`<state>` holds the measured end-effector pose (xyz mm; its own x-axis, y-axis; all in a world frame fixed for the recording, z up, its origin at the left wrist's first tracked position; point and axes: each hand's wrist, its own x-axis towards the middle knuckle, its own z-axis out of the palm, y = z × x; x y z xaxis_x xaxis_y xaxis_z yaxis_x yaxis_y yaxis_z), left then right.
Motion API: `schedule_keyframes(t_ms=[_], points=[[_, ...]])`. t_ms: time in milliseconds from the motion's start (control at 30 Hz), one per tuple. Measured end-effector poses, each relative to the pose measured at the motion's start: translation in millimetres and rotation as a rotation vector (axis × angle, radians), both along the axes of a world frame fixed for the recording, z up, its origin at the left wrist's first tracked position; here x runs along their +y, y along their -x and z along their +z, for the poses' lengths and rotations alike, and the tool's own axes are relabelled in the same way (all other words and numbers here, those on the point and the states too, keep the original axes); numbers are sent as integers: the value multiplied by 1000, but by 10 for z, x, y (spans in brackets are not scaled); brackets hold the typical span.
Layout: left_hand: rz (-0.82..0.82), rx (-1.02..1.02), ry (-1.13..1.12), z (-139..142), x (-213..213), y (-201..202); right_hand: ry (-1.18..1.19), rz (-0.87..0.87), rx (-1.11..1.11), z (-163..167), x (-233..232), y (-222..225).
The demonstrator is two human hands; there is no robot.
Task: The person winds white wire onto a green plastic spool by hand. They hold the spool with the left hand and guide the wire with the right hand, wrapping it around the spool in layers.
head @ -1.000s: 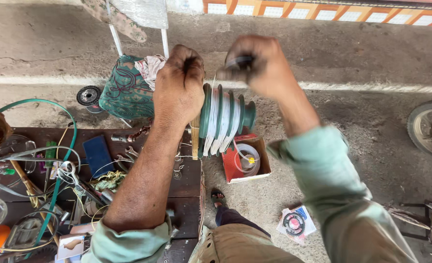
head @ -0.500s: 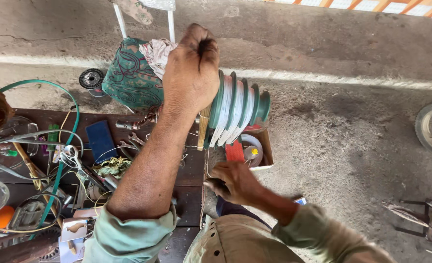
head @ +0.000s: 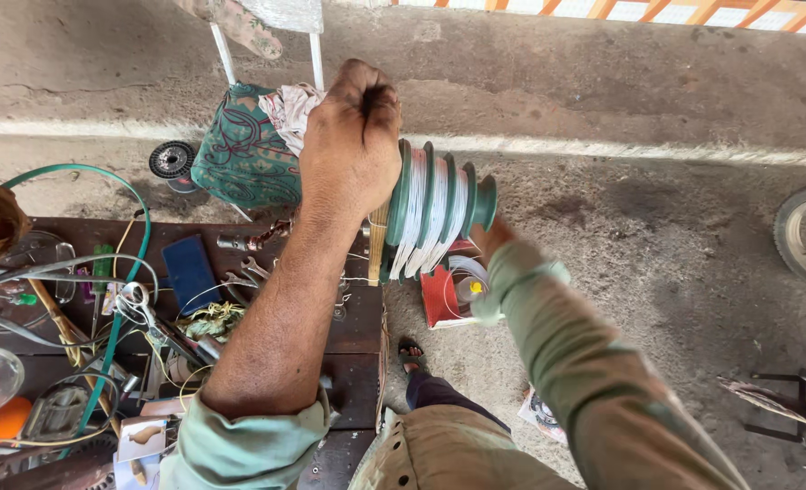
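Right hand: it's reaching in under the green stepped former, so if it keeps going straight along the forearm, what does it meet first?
The right hand is mostly hidden behind the green stepped former. Going straight on, it would likely meet the former's white windings or underside first; depth is unclear.

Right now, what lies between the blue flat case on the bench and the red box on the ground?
In the head view, the left forearm crosses between them, over scattered spanners.

left hand (head: 353,145) gripping green ribbed spool (head: 439,204)
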<state>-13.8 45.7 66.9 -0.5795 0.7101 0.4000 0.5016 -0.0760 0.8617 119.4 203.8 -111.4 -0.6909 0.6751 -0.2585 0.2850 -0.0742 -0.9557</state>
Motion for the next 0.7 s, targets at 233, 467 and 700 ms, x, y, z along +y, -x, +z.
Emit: schedule_keyframes(t_ms=[233, 467, 700], points=[[36, 64, -34, -63, 15, 16, -332, 171, -253, -513, -1595, -571], [9, 39, -40, -49, -14, 11, -1888, 435, 77, 1268, -950, -801], [-14, -44, 43, -51, 13, 29, -468, 27, 330, 1056, 454, 266]])
